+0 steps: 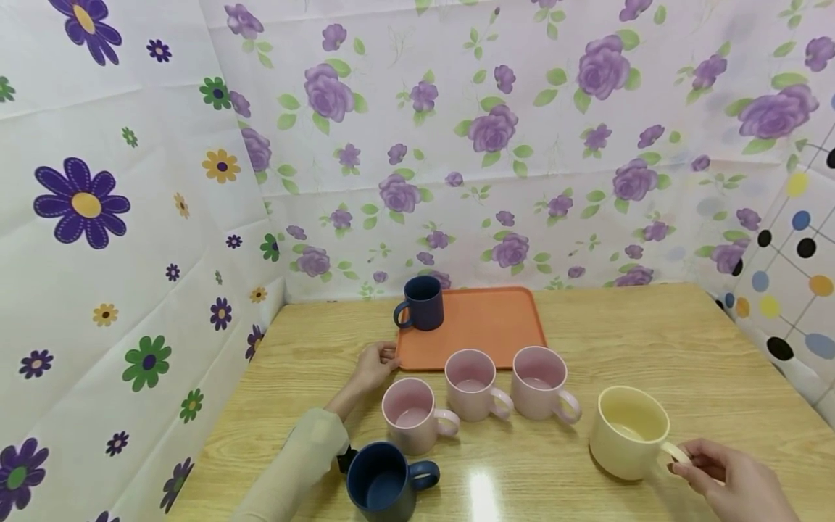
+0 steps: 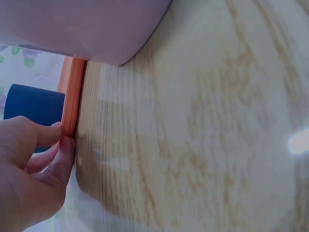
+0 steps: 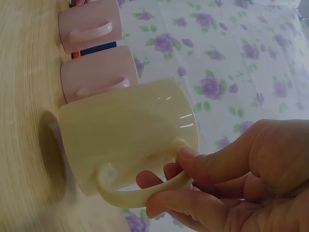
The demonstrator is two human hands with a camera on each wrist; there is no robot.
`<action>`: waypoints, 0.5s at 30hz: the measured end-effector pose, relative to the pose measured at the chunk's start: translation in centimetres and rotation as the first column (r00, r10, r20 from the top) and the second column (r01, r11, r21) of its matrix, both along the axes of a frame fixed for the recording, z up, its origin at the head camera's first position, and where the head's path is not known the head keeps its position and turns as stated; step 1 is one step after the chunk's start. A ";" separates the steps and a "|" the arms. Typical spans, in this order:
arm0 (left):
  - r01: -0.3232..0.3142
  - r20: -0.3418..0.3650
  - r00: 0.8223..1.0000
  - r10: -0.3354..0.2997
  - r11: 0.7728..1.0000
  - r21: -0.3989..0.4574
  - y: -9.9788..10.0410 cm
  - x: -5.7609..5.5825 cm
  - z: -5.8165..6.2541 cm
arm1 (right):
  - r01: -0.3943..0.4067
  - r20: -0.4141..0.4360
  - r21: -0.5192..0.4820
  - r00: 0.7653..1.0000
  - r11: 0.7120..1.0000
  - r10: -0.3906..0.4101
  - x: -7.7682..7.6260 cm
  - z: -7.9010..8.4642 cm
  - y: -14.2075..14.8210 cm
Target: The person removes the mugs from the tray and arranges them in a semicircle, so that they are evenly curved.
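Observation:
At the near left corner of the orange tray [image 1: 489, 322], my left hand [image 1: 370, 371] pinches the rim between thumb and fingertips. A navy mug [image 1: 427, 310] stands upright on the tray's left part, its handle to the left. My right hand [image 1: 733, 471] grips a pale yellow mug [image 1: 622, 438] by its handle. In the right wrist view, the yellow mug [image 3: 125, 130] casts a shadow on the wood beside its base. It stays upright in the head view, right of the pink mugs.
Three pink mugs stand before the tray: one left [image 1: 417, 431], one middle [image 1: 466, 399], one right [image 1: 535, 395], handles to the right. Another navy mug [image 1: 385, 493] is at the table's front, close to my left sleeve [image 1: 306, 449]. Flowered cloth [image 1: 391, 145] hangs behind the wooden table [image 1: 685, 326].

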State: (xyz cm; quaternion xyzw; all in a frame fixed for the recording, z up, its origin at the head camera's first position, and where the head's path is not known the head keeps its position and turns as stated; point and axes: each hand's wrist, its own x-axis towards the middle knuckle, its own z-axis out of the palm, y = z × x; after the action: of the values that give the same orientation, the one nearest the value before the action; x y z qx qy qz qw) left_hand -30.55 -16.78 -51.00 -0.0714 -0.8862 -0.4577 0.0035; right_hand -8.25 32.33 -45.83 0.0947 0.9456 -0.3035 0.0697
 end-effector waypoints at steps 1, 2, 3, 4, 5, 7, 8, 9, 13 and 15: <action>0.001 -0.007 1.000 -0.001 1.000 -0.004 0.0 0.0 0.0 | 0.003 0.005 -0.008 1.000 1.000 -0.003 0.0 -0.1 -0.1; -0.001 -0.008 1.000 0.001 1.000 -0.003 0.0 0.0 0.0 | 0.005 0.007 -0.010 1.000 1.000 -0.005 0.0 -0.3 -0.1; -0.002 -0.011 1.000 0.002 1.000 -0.002 0.0 0.0 0.0 | 0.006 0.006 -0.011 1.000 1.000 -0.006 0.0 -0.4 -0.2; -0.001 -0.011 1.000 0.001 1.000 0.001 0.0 0.0 -0.1 | 0.009 0.009 -0.014 1.000 1.000 -0.009 -0.1 -0.5 -0.2; -0.001 -0.012 1.000 0.001 1.000 0.002 0.0 0.0 -0.1 | 0.010 0.006 -0.013 1.000 1.000 -0.010 -0.1 -0.6 -0.3; 0.003 -0.011 1.000 -0.003 1.000 0.006 0.0 0.0 -0.2 | -0.002 -0.011 -0.007 1.000 1.000 0.002 -0.1 -0.9 -0.4; 0.001 -0.004 1.000 -0.001 1.000 0.010 0.0 0.0 -0.3 | -0.006 -0.018 0.005 1.000 1.000 0.006 -0.1 -0.9 -0.4; 0.002 -0.001 1.000 -0.002 1.000 0.011 0.0 0.0 -0.3 | -0.010 -0.024 0.014 1.000 1.000 0.010 -0.1 -1.0 -0.4; 0.006 0.000 1.000 -0.006 1.000 0.011 0.0 0.0 -0.4 | -0.030 -0.053 0.018 0.998 0.999 0.030 -0.2 -1.1 -0.5; 0.004 -0.005 1.000 -0.004 1.000 0.013 -0.1 0.0 -0.4 | -0.034 -0.066 0.016 0.997 0.999 0.035 -0.4 -1.1 -0.5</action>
State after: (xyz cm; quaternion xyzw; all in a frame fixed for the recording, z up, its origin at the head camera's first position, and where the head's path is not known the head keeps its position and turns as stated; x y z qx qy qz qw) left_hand -30.58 -16.85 -51.35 -0.0741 -0.8832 -0.4631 0.0052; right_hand -8.61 31.80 -46.95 0.0688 0.9511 -0.2980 0.0426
